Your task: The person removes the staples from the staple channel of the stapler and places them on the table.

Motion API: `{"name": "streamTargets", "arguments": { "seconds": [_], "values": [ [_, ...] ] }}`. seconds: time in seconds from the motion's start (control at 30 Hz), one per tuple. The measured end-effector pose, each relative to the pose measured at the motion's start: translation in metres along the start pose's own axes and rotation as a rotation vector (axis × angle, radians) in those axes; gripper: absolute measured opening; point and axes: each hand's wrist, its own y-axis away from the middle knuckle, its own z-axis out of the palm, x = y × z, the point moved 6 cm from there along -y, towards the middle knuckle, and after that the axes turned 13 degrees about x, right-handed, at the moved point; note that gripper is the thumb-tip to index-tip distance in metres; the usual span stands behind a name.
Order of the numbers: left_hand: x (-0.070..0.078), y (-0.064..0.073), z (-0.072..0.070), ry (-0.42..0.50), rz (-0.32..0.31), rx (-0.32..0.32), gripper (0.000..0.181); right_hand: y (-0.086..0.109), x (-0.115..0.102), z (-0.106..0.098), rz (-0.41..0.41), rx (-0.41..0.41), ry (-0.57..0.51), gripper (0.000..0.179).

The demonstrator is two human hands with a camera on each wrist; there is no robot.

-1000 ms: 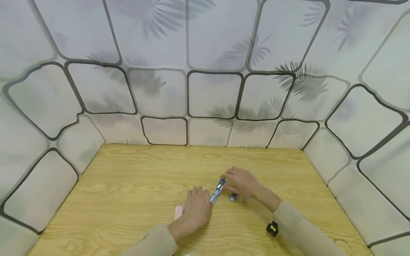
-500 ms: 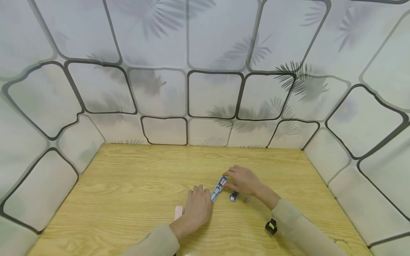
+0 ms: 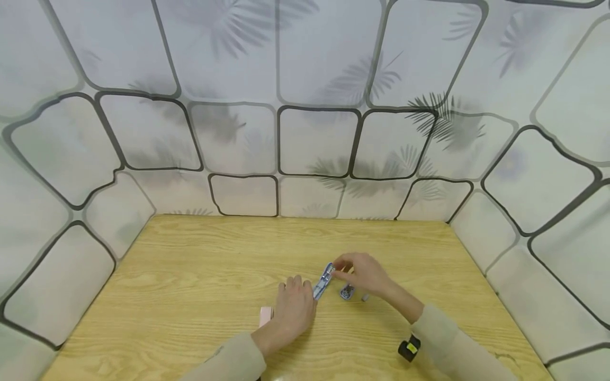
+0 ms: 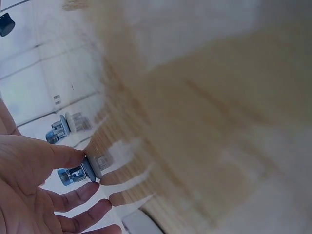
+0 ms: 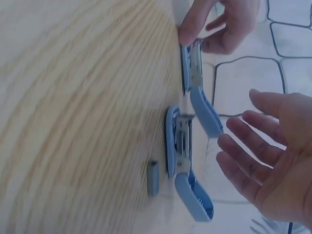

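My left hand (image 3: 294, 307) holds the near end of an opened blue stapler (image 3: 324, 281) against the table. In the right wrist view, the left thumb presses on the base of this stapler (image 5: 187, 68), and its hinged top arm (image 5: 205, 113) is swung far back. My right hand (image 5: 280, 156) is beside that top arm, fingers spread and loosely bent, with nothing held. Any fingertip contact is unclear. A second opened blue stapler (image 3: 347, 291) lies just right of the first. Next to it sits a small grey staple strip (image 5: 153, 178).
A pink box (image 3: 266, 316) is partly hidden behind the left wrist. By the right cuff shows a small black device (image 3: 409, 348) with a yellow label. The wooden table (image 3: 205, 264) meets patterned walls (image 3: 314, 143) at the back and sides.
My right hand has loosened from the far end of the stapler and shifted slightly down and right. The left hand has stayed nearly still on the stapler.
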Motion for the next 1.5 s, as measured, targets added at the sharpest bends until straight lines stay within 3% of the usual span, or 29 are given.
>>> {"name": "streamTargets", "arguments": {
  "seconds": [0.2,0.4,0.77,0.97,1.2,1.5],
  "values": [
    [0.0,0.0,0.0,0.0,0.004,-0.007,0.034,0.003,-0.003,0.011,0.195,-0.094,-0.234,0.016],
    [0.001,0.0,0.001,-0.008,0.007,-0.027,0.035,0.006,-0.006,0.024,0.333,-0.136,-0.358,0.017],
    [0.001,0.001,0.003,-0.032,0.045,-0.032,0.036,0.005,-0.01,0.045,0.333,-0.131,-0.283,0.013],
    [0.001,0.001,0.003,-0.046,0.06,-0.034,0.037,0.005,-0.011,0.056,0.4,-0.182,-0.329,0.011],
    [0.001,0.001,0.002,-0.054,0.061,-0.006,0.037,0.006,-0.012,0.057,0.452,-0.178,-0.351,0.01],
    [0.001,0.001,0.003,-0.043,0.062,-0.03,0.037,0.009,-0.007,0.051,0.465,-0.139,-0.396,0.013]
  ]
}}
